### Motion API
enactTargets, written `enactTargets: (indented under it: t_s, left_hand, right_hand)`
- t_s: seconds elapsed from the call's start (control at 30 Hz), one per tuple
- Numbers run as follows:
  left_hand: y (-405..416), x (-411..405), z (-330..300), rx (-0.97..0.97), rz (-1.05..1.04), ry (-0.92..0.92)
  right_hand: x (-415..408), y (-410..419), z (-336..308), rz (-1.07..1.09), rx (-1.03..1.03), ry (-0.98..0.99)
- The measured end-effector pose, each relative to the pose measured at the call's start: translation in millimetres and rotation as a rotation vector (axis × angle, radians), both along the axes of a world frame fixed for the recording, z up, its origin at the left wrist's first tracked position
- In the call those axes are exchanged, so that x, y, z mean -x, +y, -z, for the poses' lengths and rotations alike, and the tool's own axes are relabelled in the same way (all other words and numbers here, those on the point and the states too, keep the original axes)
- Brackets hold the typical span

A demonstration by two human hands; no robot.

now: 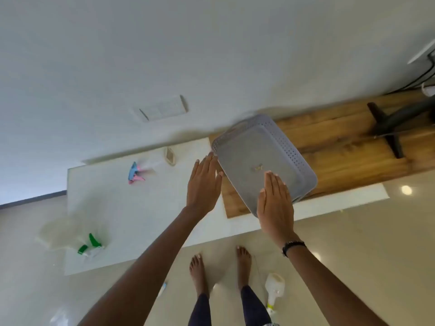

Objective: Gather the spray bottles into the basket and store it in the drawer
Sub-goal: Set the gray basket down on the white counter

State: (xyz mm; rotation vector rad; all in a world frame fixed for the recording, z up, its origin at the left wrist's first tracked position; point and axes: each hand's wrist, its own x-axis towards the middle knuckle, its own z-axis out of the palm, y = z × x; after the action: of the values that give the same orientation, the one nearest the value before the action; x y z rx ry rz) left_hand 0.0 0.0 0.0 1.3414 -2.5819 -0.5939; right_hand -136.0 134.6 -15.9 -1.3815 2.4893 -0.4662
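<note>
Both hands open and flat at an empty grey basket on the table.

The basket (263,163) sits tilted across the join of the wooden board (341,147) and the white table (141,208), with no bottle inside. The left hand (203,184) is open, fingers straight, its fingertips at the basket's left rim; contact cannot be confirmed. The right hand (275,203) is open and flat, overlapping the basket's near corner; no grip is visible. A bottle with a blue and pink trigger (137,174) lies on the table, left of the basket. A bottle with a green trigger (89,245) lies at the table's near left edge, blurred. A white bottle (274,290) lies on the floor (353,231) beside the person's right foot.
</note>
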Motion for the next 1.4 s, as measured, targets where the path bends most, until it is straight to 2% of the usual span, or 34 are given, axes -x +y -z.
enactTargets:
  t_s: [0.13, 0.23, 0.37, 0.53, 0.67, 0.8, 0.93, 1.1, 1.2, 1.4]
  left_hand:
    - [-17, 17, 37, 0.004, 0.069, -0.102]
    - [-31, 33, 58, -0.007, 0.084, -0.123]
    - [-54, 53, 71, -0.032, 0.079, -0.121]
    - [-84, 79, 79, -0.045, 0.098, -0.159]
    - [-108, 95, 90, -0.064, 0.082, -0.17]
    - [-125, 111, 105, -0.187, -0.049, -0.14]
    - [-139, 126, 118, -0.256, -0.075, -0.086]
    - [-152, 137, 130, -0.221, -0.054, -0.078]
    - [-150, 140, 128, -0.218, -0.13, -0.018]
    - [-134, 112, 99, -0.157, -0.358, 0.12]
  right_hand:
    - [19, 9, 49, 0.097, -0.05, -0.045]
    - [27, 13, 72, 0.146, 0.005, -0.016]
    - [36, 22, 88, 0.416, 0.126, -0.045]
    - [41, 25, 104, 0.766, 0.325, -0.237]
    - [43, 18, 107, 0.891, 0.445, -0.385]
    - [44, 19, 112, 0.985, 0.511, -0.489]
    - [44, 23, 119, 0.97, 0.521, -0.527]
    - [47, 22, 122, 0.953, 0.506, -0.484]
    - [50, 17, 121, 0.977, 0.516, -0.507]
    - [45, 16, 100, 0.886, 0.548, -0.482]
